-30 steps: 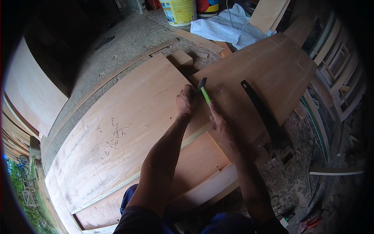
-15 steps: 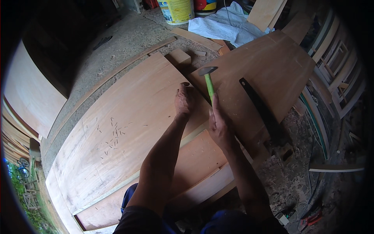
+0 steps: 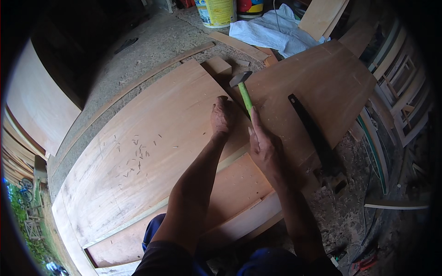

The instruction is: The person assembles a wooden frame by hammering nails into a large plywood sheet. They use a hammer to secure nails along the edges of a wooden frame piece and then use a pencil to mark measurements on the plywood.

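Observation:
My right hand [image 3: 266,146] grips a hammer [image 3: 245,95] by its green handle, the metal head raised near the panel's right edge. My left hand [image 3: 221,117] rests on that edge of the large curved wooden panel [image 3: 175,108]. Its fingers are closed together, and whatever they pinch is hidden. Several nails [image 3: 140,152] lie scattered on the panel, left of my left forearm. Beyond the hammer, a second wooden board [image 3: 317,73] carries a handsaw [image 3: 311,125] with a dark blade.
A yellow bucket [image 3: 215,13] and a white sheet [image 3: 278,32] are at the back. Behind the panel lie a wood block [image 3: 218,66] and a long strip [image 3: 152,71]. Wooden frames [image 3: 407,99] lean at the right. A curved sheet [image 3: 39,101] stands at the left.
The hammer head has tipped a little left and up toward my left hand. The whole scene has shifted slightly in the view. My left hand keeps its place on the panel's edge.

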The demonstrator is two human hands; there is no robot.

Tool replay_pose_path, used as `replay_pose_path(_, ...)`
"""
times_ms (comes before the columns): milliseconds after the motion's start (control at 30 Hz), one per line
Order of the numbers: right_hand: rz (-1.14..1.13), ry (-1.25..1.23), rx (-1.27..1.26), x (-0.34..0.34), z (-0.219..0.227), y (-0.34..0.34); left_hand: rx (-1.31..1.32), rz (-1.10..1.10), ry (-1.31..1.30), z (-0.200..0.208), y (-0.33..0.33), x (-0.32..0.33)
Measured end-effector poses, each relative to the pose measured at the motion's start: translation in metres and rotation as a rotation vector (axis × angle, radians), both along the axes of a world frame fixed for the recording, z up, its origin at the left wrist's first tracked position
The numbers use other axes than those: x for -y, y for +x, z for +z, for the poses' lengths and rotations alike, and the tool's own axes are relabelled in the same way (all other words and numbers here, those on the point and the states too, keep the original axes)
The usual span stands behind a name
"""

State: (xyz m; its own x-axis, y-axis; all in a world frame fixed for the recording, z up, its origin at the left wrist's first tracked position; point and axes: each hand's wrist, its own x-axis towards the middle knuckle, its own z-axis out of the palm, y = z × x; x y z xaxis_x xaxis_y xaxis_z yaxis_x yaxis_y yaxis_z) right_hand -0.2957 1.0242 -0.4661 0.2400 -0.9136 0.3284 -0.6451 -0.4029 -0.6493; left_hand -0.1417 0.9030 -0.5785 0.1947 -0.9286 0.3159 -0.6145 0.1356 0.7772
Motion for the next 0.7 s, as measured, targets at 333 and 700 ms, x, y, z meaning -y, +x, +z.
replay_pose_path(333, -0.042, 0.174, -0.308, -0.001, -0.024, -0.009, -0.114, -0.050, -0.014, 0.007, -0.008, -0.008)
replay_pose_path(700, -0.084, 0.148, -0.041, -0.087, -0.053, -0.041, 0.616, -0.408, -0.011, 0.013, 0.047, -0.094)
